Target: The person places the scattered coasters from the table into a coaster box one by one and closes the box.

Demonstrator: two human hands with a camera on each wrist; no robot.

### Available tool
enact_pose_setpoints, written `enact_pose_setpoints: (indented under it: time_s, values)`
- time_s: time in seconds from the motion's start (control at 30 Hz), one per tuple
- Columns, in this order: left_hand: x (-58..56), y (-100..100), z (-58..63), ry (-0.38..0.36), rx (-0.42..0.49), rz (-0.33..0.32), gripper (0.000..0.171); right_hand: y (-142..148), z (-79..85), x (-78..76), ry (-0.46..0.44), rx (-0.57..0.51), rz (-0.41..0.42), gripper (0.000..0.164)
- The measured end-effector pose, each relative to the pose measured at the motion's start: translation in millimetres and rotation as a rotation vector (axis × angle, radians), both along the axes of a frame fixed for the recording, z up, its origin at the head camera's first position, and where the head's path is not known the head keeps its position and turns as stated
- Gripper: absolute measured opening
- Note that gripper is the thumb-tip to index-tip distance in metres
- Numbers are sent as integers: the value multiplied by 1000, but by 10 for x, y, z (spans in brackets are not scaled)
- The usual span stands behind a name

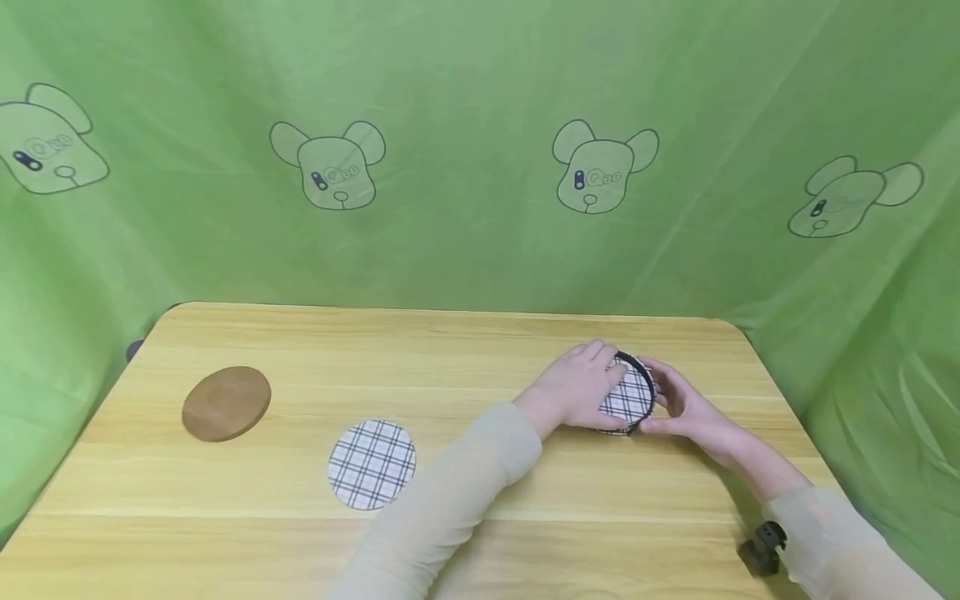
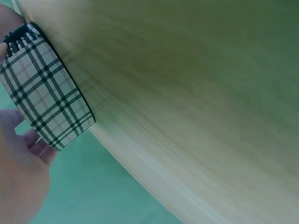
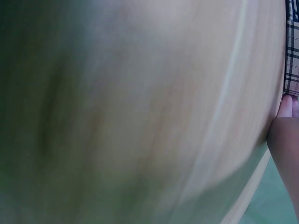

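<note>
On the right half of the table, both hands hold a round plaid box [image 1: 630, 397] with a black rim. My left hand [image 1: 573, 386] lies over its left side, fingers at the far edge and thumb toward the near edge. Around the right side curves my right hand [image 1: 686, 410], its thumb low by the near rim. The left wrist view shows the box's plaid side wall [image 2: 46, 91] and a dark, striped upper part. Only a strip of the box [image 3: 293, 58] appears in the right wrist view, with a thumb [image 3: 285, 106] against its lower end.
A flat plaid disc [image 1: 371, 464] lies left of centre, partly beside the left sleeve [image 1: 457, 483]. Farther left rests a brown disc [image 1: 227, 403]. The wooden table [image 1: 420, 358] has green curtains [image 1: 465, 250] behind and at its sides. A black device [image 1: 763, 548] is at the right wrist.
</note>
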State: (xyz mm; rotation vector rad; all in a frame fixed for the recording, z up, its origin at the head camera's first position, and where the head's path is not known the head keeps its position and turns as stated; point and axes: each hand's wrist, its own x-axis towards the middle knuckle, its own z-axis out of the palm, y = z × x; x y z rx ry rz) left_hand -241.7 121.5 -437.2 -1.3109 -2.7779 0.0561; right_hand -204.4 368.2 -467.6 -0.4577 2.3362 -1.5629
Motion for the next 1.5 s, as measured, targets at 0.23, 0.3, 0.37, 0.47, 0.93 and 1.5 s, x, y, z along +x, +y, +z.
enact_pose_setpoints:
  time_s: [0.23,0.3,0.37,0.47,0.93,1.5]
  values:
    - [-2,-27,11,-27,1,1,89,-3,15,6,-3,4,-1,99]
    - [-2,-39,10,-31,1,-1,89,-2,21,9,-4,2,0,99]
    - [2,-53,11,-32,-1,-4,88,-5,26,11,-2,0,-1,99]
    - [9,-70,13,-27,-10,-9,86,-3,21,10,-2,1,-2,99]
    - [94,-155,52,38,-36,-83,78,13,-18,-2,16,4,2,99]
    - [219,-525,120,64,-27,-112,78,6,5,7,17,1,0,99]
